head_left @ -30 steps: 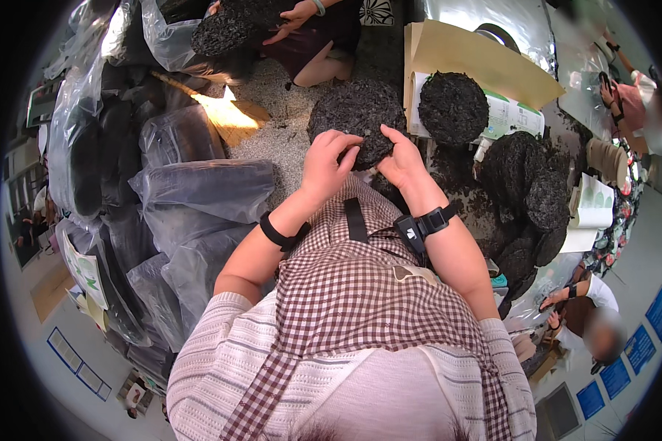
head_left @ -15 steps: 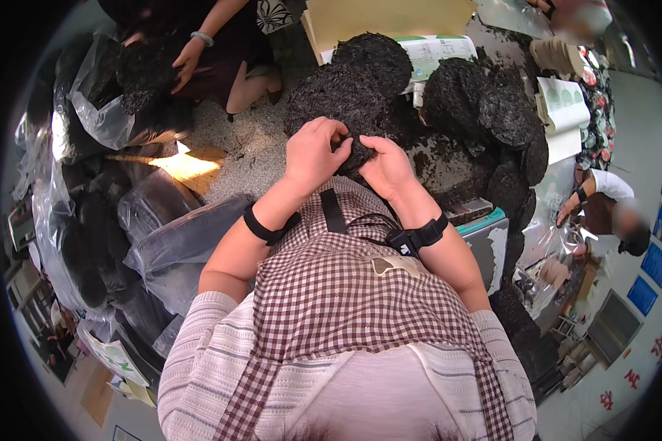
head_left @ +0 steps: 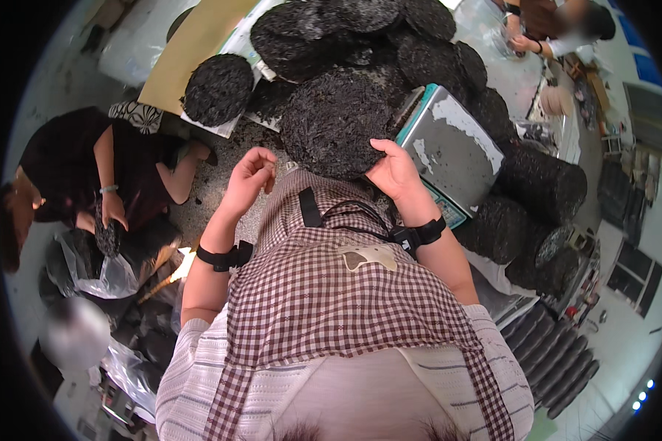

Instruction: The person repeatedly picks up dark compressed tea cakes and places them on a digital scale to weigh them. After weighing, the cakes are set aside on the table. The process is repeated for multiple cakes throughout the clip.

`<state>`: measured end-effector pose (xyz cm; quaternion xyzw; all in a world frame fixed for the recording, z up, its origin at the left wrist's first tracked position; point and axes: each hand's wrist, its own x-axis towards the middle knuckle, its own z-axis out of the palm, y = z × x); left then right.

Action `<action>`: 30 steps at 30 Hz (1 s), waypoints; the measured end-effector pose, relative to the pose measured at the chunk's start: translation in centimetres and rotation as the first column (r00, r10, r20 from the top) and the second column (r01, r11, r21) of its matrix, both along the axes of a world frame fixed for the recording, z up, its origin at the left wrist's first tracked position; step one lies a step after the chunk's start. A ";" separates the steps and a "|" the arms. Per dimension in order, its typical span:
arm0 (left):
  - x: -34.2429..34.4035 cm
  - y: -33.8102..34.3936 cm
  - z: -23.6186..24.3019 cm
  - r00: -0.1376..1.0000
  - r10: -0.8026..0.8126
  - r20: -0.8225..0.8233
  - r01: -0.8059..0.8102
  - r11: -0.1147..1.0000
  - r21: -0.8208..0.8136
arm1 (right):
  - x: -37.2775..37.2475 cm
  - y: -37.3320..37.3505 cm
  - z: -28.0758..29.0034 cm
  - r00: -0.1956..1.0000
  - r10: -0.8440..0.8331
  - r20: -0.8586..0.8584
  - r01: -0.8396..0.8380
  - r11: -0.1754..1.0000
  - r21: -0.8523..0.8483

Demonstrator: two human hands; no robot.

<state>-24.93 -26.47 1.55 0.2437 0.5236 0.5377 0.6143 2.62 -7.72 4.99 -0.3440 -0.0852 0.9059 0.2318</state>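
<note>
A round, flat black cake of what looks like dried seaweed is in front of me, above my apron's upper edge. My right hand grips its lower right edge, thumb on top and the fingers hidden underneath. Off to the cake's left, apart from it, is my left hand. Its fingers are curled in and pressed toward the thumb; whatever they may hold is too small to make out.
Beyond the cake lie more black cakes, piled. One cake rests on a white sheet at left. A worn metal-topped box with teal edges stands near my right hand. At left a crouching person handles another cake over plastic bags.
My left hand has come off the cake and moved left. My right hand keeps hold of it, and the cake now shows more of its face. The view has turned to the right.
</note>
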 end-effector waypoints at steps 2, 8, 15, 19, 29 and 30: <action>0.5 -1.0 -5.3 0.045 -0.386 -0.921 0.199 0.907 -0.370 | 3.4 -0.4 0.6 0.990 -0.131 0.047 0.128 0.990 0.060; 3.3 4.3 -6.0 -0.008 -0.532 -0.847 0.367 0.786 -0.497 | 11.5 -2.2 2.0 0.918 -0.387 0.080 0.370 0.913 0.172; 15.9 13.7 7.1 0.633 -0.106 -0.767 0.525 0.786 0.325 | 14.4 -3.3 3.0 0.858 -0.513 0.030 0.505 0.853 0.134; 19.4 16.0 4.7 0.507 -0.133 -0.852 0.591 0.773 0.231 | 16.3 -3.2 2.4 0.818 -0.573 -0.054 0.575 0.817 0.035; 21.3 16.3 2.2 0.313 -0.185 -0.931 0.598 0.800 0.042 | 21.4 -2.0 0.4 0.806 -0.588 0.073 0.574 0.805 0.147; 20.4 16.0 1.8 0.248 -0.184 -0.951 0.554 0.832 -0.016 | 22.0 -2.1 0.8 0.788 -0.605 0.117 0.570 0.788 0.235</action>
